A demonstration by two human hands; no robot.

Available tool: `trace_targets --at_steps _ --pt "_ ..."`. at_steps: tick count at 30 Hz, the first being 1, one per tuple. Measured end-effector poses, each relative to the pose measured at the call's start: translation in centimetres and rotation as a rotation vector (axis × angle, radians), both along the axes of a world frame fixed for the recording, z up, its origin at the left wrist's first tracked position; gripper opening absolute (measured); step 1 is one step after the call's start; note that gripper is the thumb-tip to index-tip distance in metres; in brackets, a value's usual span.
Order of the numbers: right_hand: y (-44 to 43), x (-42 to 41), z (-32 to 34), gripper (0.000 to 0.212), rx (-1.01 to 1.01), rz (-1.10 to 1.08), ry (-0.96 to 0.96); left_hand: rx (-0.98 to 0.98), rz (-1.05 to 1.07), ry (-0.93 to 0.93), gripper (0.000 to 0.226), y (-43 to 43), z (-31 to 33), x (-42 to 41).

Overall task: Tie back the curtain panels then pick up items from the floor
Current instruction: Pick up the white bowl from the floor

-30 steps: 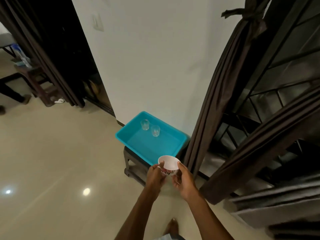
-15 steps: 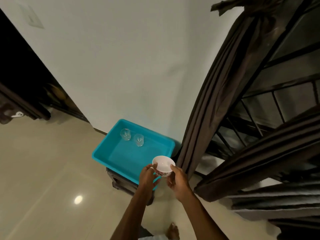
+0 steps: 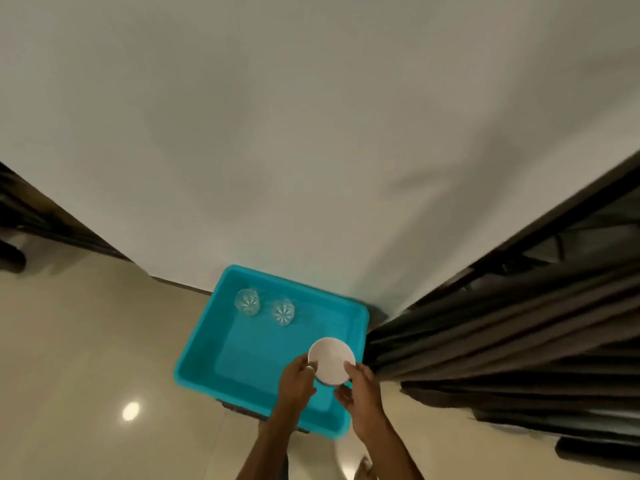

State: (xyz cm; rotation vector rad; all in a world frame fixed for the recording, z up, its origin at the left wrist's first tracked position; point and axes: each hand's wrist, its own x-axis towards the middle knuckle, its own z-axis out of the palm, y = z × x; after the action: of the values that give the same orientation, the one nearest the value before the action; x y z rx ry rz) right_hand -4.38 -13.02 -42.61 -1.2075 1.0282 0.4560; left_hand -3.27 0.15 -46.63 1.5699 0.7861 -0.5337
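A white wall [image 3: 311, 133] meets a glossy beige floor [image 3: 86, 341].

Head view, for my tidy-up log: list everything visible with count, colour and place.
tray: 1, turquoise, centre, against the wall
glasses: 2, clear, inside tray, far side
bowl: 1, white, over tray's near right part
curtain: 1, dark brown, right of tray
wall: 1, white, behind tray
floor: 1, glossy beige, around tray
left hand: 1, grips bowl's left rim
right hand: 1, grips bowl's right rim
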Motion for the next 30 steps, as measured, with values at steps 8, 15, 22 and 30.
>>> trace_targets --at_steps 8,15,22,30 --pt "3.1 5.2 -7.2 0.033 -0.153 0.120 0.082 0.228 -0.216 0.008 0.034 3.8 -6.5 4.8" --pt "3.1 9.0 -13.7 0.035 -0.213 0.114 0.089 0.212 -0.326 -0.001 0.032 3.7 -12.1 9.8" --pt "2.6 11.1 -17.8 0.042 -0.260 0.104 0.081 0.142 -0.415 0.072 0.047 2.5 -15.4 12.3" --pt "2.3 12.3 -19.3 0.044 -0.240 0.162 0.089 -0.013 -0.421 0.203 0.068 2.4 -16.3 13.6"
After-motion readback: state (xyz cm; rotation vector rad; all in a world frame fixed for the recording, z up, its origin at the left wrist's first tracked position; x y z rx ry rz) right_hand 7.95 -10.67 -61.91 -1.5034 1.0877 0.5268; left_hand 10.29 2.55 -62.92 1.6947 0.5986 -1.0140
